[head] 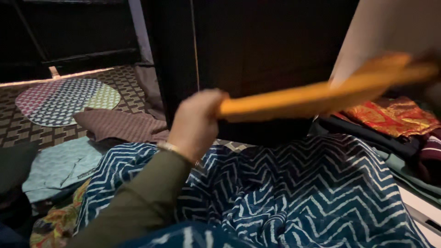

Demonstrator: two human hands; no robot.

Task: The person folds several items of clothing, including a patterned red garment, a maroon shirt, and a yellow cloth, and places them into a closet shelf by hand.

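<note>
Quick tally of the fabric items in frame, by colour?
Orange cloth, held in left hand: 1
Blue zigzag-print cloth: 1
Brown cloth: 1
Light teal garment: 1
Red-orange patterned cloth: 1
Multicolour oval mat: 1
Total: 6

The patterned floor point(124, 80) carries an oval multicoloured mat point(66, 101), a crumpled brownish cloth point(121, 125) and a pale blue garment point(62, 167) (partly under the zigzag-printed blue fabric point(294, 193)).

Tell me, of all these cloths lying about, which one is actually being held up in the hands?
The plain orange cloth, stretched taut in the air from the left hand toward the right hand. The blue zigzag cloth, brown cloth and red patterned cloth all lie flat.
</note>
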